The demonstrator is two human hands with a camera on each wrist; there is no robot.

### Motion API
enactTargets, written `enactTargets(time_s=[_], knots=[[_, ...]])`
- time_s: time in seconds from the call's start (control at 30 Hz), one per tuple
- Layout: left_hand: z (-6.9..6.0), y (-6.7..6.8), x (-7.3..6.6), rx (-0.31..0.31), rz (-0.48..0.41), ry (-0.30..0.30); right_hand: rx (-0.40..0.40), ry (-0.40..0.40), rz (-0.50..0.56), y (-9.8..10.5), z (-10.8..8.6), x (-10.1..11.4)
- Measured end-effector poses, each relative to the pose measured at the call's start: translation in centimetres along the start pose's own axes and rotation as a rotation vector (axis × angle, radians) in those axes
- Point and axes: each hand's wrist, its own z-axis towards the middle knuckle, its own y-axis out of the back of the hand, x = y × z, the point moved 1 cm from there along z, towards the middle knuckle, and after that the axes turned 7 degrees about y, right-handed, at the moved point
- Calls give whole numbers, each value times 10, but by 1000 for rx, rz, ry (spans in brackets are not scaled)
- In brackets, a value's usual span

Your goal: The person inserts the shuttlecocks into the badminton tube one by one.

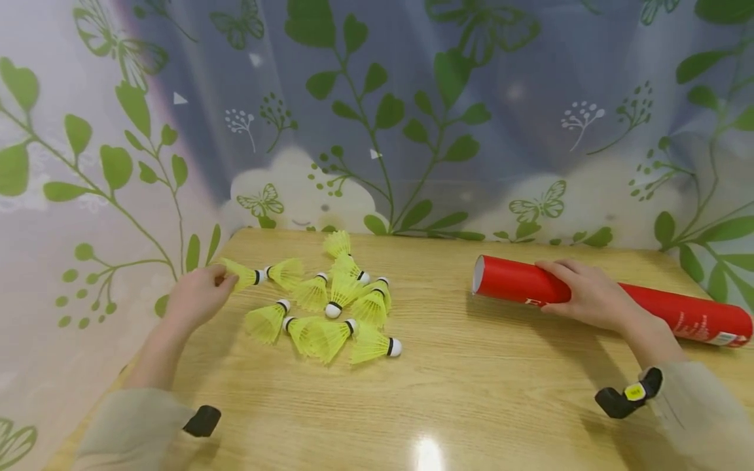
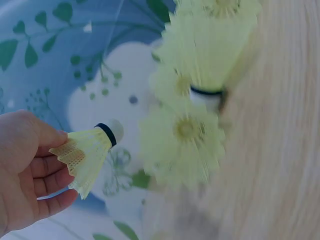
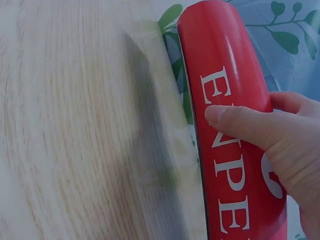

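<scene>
My left hand [image 1: 200,294] pinches a yellow shuttlecock [image 2: 90,155] by the rim of its skirt, between thumb and fingers. Its white cork with a black band points right, away from the palm. In the head view this cork is close to another shuttlecock [image 1: 286,273] at the left of a loose group. Over on the right, my right hand [image 1: 595,297] grips a long red tube [image 1: 512,278] around its middle, the thumb across the white lettering. The tube's pale round end faces left, and its shadow falls on the table below it.
Several yellow shuttlecocks [image 1: 371,343] lie on the wooden table [image 1: 330,412], corks pointing various ways. A patterned curtain [image 1: 406,131] with green leaves and butterflies hangs along the table's back and left edges. Small black devices are strapped at both wrists.
</scene>
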Motion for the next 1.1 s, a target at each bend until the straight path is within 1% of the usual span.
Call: enactTargets(time_s=[0.07, 0.13, 0.2, 0.27, 0.37, 0.5, 0.6, 0.63, 0.73, 0.8, 0.87, 0.93, 1.03, 1.1], knots=[[0, 1, -11, -25, -16, -23, -30, 29, -7, 0, 2, 2], [-1, 1, -23, -37, -35, -47, -43, 51, -15, 1, 3, 5], [-2, 1, -36, -28, -69, -66, -52, 69, -29, 1, 4, 8], [-3, -1, -47, -5, -94, -81, -46, 74, -36, 0, 5, 10], [-3, -4, -64, 21, -112, -111, -41, 80, -32, -2, 5, 12], [-1, -10, -88, 18, -130, -164, -75, 114, -31, -2, 6, 15], [1, -17, -110, 4, -167, -231, -102, 139, -42, 0, 8, 18], [1, -20, -118, -1, -183, -263, -105, 142, -44, 1, 8, 19], [1, -30, -140, -17, -214, -363, -96, 136, -43, 3, 10, 22], [0, -38, -152, -13, -225, -411, -87, 128, -38, 4, 11, 24], [0, -45, -162, -10, -228, -454, -77, 124, -36, 4, 11, 25], [-1, -51, -170, 0, -228, -478, -71, 122, -33, 3, 11, 26], [-2, -58, -178, 25, -245, -491, -62, 119, -29, 2, 10, 28], [-1, -63, -182, 45, -259, -488, -58, 115, -25, 2, 9, 29]])
